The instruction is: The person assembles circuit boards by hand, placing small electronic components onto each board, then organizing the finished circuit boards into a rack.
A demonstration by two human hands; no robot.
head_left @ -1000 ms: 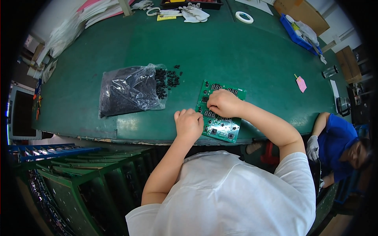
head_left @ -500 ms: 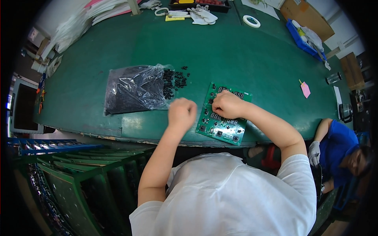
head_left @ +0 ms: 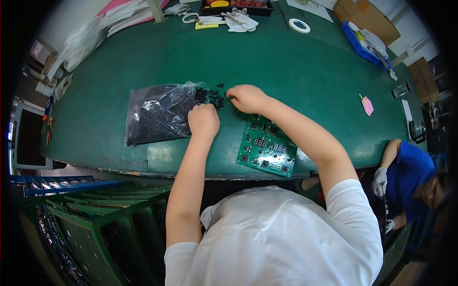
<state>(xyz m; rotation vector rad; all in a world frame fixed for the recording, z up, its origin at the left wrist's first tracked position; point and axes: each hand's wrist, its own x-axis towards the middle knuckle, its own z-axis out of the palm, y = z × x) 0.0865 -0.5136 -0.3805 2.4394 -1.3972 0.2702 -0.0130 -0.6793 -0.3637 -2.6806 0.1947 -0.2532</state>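
Green circuit board (head_left: 268,153) lies near the table edge (head_left: 210,176)

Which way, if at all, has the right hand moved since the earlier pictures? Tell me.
Yes: judged against the plastic bag, the right hand moved left, toward it, and up the picture.

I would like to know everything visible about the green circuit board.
The circuit board is a glossy green rectangle, lying component side up and slightly turned near the green tabletop's front edge. Two dark digit displays show, with small black components around them and three larger black square parts along the near edge. The right forearm hides part of its far end; contact is unclear.
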